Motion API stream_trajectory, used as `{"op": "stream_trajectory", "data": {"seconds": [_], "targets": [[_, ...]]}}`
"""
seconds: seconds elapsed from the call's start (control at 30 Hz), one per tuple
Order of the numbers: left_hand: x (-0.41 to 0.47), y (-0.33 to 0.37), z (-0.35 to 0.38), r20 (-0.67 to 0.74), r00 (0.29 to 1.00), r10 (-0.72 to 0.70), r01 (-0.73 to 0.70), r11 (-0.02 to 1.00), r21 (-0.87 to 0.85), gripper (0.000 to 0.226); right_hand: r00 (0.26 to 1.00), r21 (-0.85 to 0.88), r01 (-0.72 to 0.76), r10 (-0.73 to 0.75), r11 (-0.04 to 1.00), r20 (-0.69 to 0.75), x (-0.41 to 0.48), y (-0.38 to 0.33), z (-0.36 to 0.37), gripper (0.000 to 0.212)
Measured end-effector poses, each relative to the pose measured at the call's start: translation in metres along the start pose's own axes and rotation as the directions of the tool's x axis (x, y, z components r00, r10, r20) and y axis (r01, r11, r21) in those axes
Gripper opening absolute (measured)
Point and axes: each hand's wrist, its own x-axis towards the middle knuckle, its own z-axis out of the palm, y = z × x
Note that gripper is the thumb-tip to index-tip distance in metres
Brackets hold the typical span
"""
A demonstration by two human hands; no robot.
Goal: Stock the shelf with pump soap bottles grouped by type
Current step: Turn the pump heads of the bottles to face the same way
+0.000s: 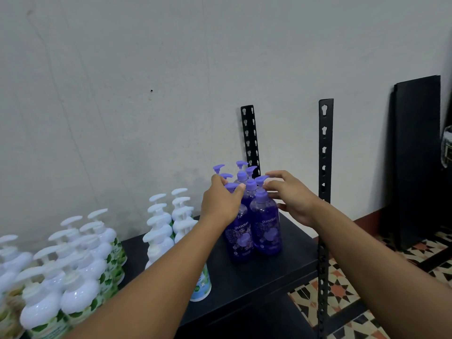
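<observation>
right now both hands are at the purple pump bottles point(241, 176), a tight cluster at the right end of the black shelf point(281, 260), just in front of the back upright point(249, 135). the left hand point(221, 204) has its grip round the pump head of the front-left purple bottle point(241, 238), thumb on one side and fingers on the other. the right hand point(291, 196) looks to pinch the spout of the front-right purple bottle point(266, 231) between forefinger and thumb, a light grip with the other fingers loose. both bottles stand upright on the shelf, touching each other and the ones behind.

holding by the pump heads makes sense: it is probably the easiest way to turn the spouts to face one way and nudge the bottles into rows without knocking the neighbours.

the grouping reads clearly. purple sits apart at the right, a block of white pump bottles point(161, 231) with bluish labels stands in the middle, and white pump bottles with leaf labels point(80, 272) fill the left end. the gaps between blocks keep the types separate.

judging by this, stocking is far along and the step in hand is tidying the purple group. the front upright point(325, 155) stands close to the right forearm, so it may need watching.
</observation>
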Motion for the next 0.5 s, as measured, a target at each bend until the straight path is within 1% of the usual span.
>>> {"op": "stream_trajectory", "data": {"seconds": [0.07, 0.13, 0.2, 0.3, 0.5], "targets": [[-0.0006, 0.0011, 0.0009, 0.013, 1.000, -0.004, 0.004, 1.000, -0.008, 0.036, 1.000, 0.015, -0.001, 0.001, 1.000, 0.001, 0.0001, 0.0000, -0.0007, 0.028], [-0.0018, 0.0006, -0.0002, 0.022, 1.000, -0.018, 0.018, 0.999, -0.034, 0.023, 1.000, 0.024, -0.008, 0.008, 1.000, -0.002, 0.0010, 0.0003, -0.0012, 0.028], [-0.0007, -0.0024, -0.0002, 0.004, 1.000, -0.012, 0.012, 0.999, -0.041, 0.016, 1.000, 0.036, -0.011, 0.011, 0.999, -0.003, 0.0009, 0.0004, -0.0011, 0.027], [0.0002, -0.0035, 0.0016, -0.026, 1.000, 0.007, -0.008, 1.000, -0.024, 0.015, 1.000, 0.064, -0.014, 0.014, 0.998, -0.006, 0.0020, 0.0020, -0.0010, 0.025], [0.0001, -0.0017, 0.0025, -0.046, 0.999, 0.001, -0.002, 1.000, -0.020, 0.017, 1.000, 0.140, -0.009, 0.012, 0.990, -0.019, 0.0041, 0.0056, -0.0015, 0.023]]}}
